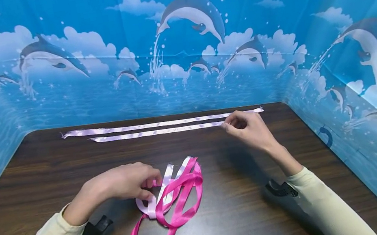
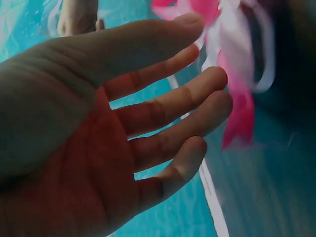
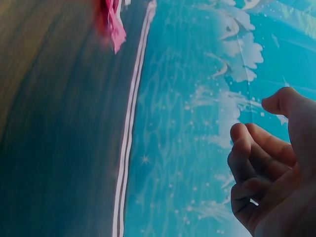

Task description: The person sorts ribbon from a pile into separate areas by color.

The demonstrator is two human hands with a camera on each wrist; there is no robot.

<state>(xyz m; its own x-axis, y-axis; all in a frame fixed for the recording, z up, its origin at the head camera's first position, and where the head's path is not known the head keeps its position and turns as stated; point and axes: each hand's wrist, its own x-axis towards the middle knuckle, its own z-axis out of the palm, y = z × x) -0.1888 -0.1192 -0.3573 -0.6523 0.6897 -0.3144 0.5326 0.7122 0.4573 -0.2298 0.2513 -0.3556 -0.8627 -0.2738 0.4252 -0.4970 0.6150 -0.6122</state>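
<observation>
On the dark wooden table lies a loose heap of bright pink ribbon (image 1: 182, 217) with pale lilac ribbon (image 1: 166, 184) looped among it. My left hand (image 1: 125, 183) hangs over the heap's left side, fingertips right at the pale loops. In the left wrist view its fingers (image 2: 173, 106) are spread and relaxed, with thumb and fingers apart. Farther back, two pale lilac strips lie straight, side by side: a longer back strip (image 1: 160, 123) and a shorter front strip (image 1: 157, 132). My right hand (image 1: 249, 128) is over their right ends, loosely bent; thumb and forefinger stand apart in the right wrist view.
A blue dolphin-print backdrop (image 1: 167, 79) rises behind the table's back edge and along both sides. Dark straps (image 1: 281, 189) show at both wrists, below cream sleeves (image 1: 323, 199). Bare wood (image 1: 51, 164) shows left of the ribbons.
</observation>
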